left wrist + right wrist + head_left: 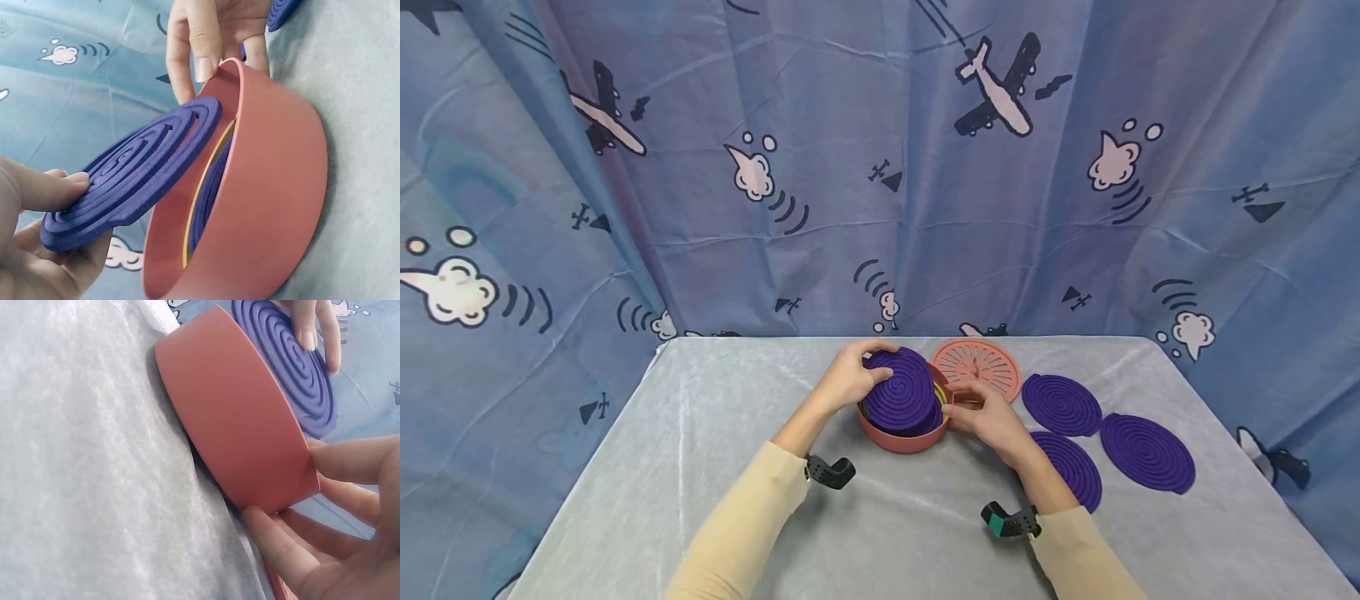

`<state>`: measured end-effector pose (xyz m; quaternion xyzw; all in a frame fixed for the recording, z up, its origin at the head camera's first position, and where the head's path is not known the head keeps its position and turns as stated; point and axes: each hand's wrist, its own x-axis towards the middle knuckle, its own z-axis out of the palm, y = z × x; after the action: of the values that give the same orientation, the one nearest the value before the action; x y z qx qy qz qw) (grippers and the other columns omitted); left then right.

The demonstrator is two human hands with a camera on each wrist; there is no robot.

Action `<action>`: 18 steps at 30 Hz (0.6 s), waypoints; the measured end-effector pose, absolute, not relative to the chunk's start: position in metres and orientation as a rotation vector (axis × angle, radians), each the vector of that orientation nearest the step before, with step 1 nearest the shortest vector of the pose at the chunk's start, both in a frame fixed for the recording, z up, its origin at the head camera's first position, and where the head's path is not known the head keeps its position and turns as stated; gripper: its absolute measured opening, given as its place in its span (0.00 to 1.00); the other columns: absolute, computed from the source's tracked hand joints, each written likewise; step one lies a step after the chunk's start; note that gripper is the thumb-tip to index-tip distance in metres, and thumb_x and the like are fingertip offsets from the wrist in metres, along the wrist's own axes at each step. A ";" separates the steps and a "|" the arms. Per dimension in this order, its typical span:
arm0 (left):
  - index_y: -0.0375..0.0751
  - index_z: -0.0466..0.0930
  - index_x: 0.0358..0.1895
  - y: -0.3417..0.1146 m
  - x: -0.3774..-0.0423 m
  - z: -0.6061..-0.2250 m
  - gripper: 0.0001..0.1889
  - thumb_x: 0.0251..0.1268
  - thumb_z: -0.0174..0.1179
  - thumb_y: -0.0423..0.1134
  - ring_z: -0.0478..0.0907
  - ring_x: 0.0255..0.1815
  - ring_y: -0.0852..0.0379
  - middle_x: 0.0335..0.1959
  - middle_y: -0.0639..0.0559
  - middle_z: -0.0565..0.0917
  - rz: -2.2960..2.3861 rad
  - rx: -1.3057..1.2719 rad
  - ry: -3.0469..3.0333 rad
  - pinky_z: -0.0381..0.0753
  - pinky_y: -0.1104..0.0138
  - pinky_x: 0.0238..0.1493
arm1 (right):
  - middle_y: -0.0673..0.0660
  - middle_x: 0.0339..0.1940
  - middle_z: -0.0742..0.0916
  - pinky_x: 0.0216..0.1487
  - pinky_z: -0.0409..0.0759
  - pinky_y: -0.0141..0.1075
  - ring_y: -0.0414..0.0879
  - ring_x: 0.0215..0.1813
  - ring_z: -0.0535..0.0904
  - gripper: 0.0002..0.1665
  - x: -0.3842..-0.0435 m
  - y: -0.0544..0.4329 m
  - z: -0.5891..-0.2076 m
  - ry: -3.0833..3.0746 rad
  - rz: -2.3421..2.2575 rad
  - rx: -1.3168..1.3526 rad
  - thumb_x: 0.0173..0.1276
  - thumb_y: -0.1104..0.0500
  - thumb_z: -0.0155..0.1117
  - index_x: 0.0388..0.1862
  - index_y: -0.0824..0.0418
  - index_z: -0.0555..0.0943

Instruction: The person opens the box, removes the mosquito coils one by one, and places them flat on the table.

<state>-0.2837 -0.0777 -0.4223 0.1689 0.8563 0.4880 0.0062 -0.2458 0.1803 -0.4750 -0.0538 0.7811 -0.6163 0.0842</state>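
Note:
In the head view my left hand pinches a purple spiral coaster by its edge, tilted over a coral round bowl. The left wrist view shows the thumb on the coaster's upper face and fingers beneath it. Inside the bowl, another purple disc and a yellow rim are partly visible. On the bowl's right side, my right hand holds the wall near the rim, its fingertips against the outside.
A coral slotted round lid lies behind the right hand. To the right are three purple spiral coasters, one at the back, one farthest right, and one partly behind the right forearm. A patterned curtain hangs behind the table.

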 end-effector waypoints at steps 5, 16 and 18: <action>0.45 0.86 0.55 -0.089 -0.282 -0.417 0.16 0.65 0.66 0.29 0.80 0.42 0.52 0.58 0.46 0.83 1.567 0.530 2.670 0.83 0.63 0.42 | 0.70 0.64 0.78 0.53 0.86 0.45 0.55 0.57 0.80 0.28 -0.245 0.181 -0.473 2.302 -1.847 -0.173 0.71 0.64 0.68 0.67 0.67 0.74; 0.42 0.86 0.54 -0.116 -0.276 -0.409 0.15 0.64 0.66 0.29 0.82 0.38 0.54 0.55 0.43 0.83 1.662 0.467 2.680 0.83 0.64 0.41 | 0.70 0.63 0.78 0.53 0.86 0.45 0.55 0.57 0.80 0.28 -0.245 0.182 -0.476 2.312 -1.836 -0.188 0.71 0.63 0.68 0.68 0.67 0.74; 0.40 0.85 0.54 -0.121 -0.276 -0.409 0.15 0.64 0.66 0.28 0.84 0.38 0.53 0.55 0.41 0.83 1.691 0.464 2.676 0.84 0.64 0.40 | 0.70 0.63 0.78 0.53 0.86 0.45 0.55 0.57 0.80 0.28 -0.246 0.183 -0.476 2.315 -1.833 -0.199 0.71 0.63 0.68 0.68 0.67 0.74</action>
<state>-0.2759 -0.1213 -0.4092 0.1448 0.8361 0.5284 -0.0292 -0.2459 0.1826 -0.4762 -0.0670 0.7789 -0.6169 0.0909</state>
